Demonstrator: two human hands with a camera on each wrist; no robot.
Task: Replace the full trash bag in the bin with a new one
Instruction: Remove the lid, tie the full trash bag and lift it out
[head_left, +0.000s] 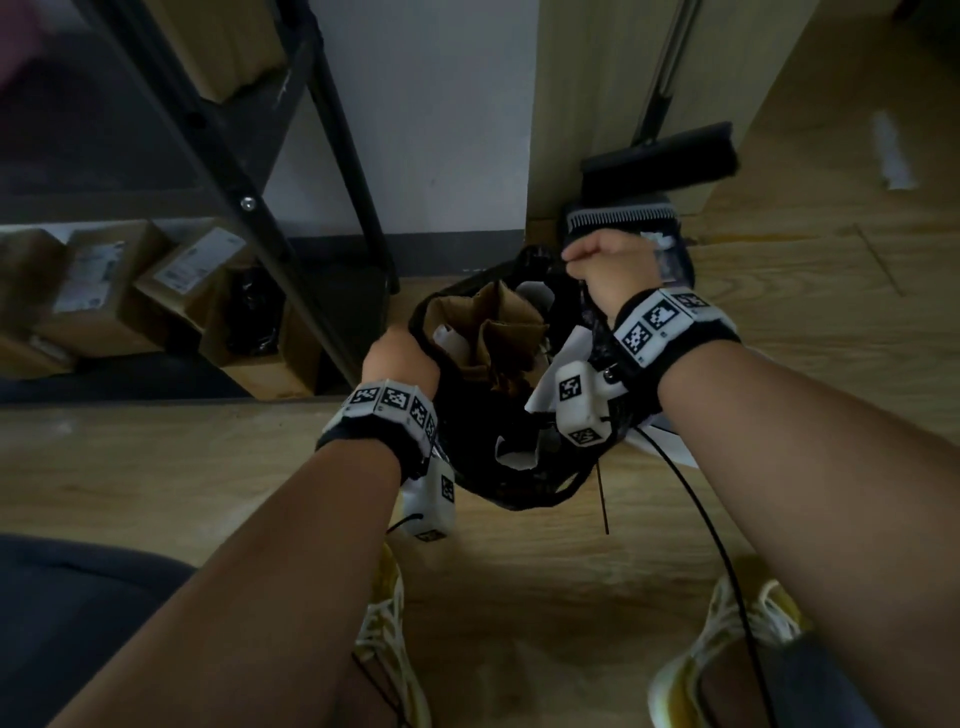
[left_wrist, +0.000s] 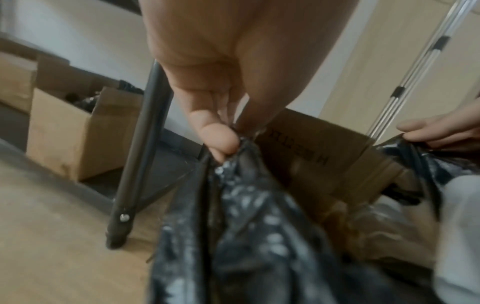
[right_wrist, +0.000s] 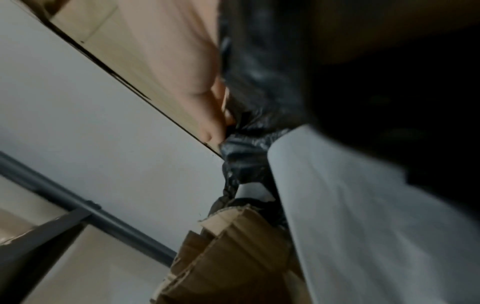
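black plastic is the stuff both hands are clamped on: the full trash bag (head_left: 519, 467) hangs open between them above the wood-look floor (head_left: 156, 467). the left hand (head_left: 400, 358) has its fingers curled tight round a gathered bunch of the bag's rim, thumb pressed onto the crinkled film, as the left wrist view shows. the right hand (head_left: 608, 270) pinches the opposite edge of the rim, its fingers closed on a twisted strand of the plastic. between the two grips the bag's mouth gapes, and inside it stand folded brown cardboard pieces (head_left: 498, 332) with white paper sheets (head_left: 561, 364) beside and below them; one white sheet lies right under the right wrist. the bin itself cannot be made out under the bag. just beyond the right hand's grip sits a dark dustpan with a toothed edge (head_left: 623, 218), a black broom head (head_left: 665, 156) resting above it against the pale wooden panel. away from the left hand's grip, a black metal shelf frame (head_left: 291, 218) stands with cardboard boxes (head_left: 93, 280) on its lowest level. below both grips, nearer the person, yellow-and-white sneakers (head_left: 727, 649) stand on the floor, and a thin black cable (head_left: 701, 519) trails down from the right wrist.
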